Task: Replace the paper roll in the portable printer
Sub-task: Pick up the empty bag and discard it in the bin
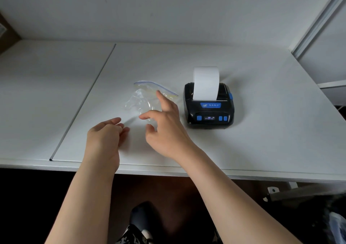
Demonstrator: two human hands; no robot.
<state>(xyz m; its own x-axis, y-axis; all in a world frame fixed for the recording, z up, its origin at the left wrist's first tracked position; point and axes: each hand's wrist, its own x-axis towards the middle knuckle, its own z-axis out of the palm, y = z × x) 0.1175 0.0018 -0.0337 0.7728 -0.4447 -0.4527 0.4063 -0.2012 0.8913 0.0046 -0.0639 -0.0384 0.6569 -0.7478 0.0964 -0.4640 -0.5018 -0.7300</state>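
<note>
On the white table (262, 140), right of centre, sits the portable printer (209, 106), a black unit with blue buttons along its front panel and a small lit display between them. A wide strip of white paper (206, 83) rises from the printer's top slot and curls backward at its upper end; the roll itself is not visible. Just left of the printer lies a clear plastic zip bag (149, 96), crumpled, with a blue seal line along its upper edge. The right hand (164, 129) is held over the near part of the bag with fingers spread and grips nothing; the index finger extends toward the seal edge, and whether any fingertip touches the plastic cannot be determined. The left hand (104, 140) is positioned near the table's front edge, left of the bag and apart from it, fingers loosely curled and empty. A dark seam (84, 101) runs diagonally across the table surface to the left of both hands. Neither hand contacts the printer.
</note>
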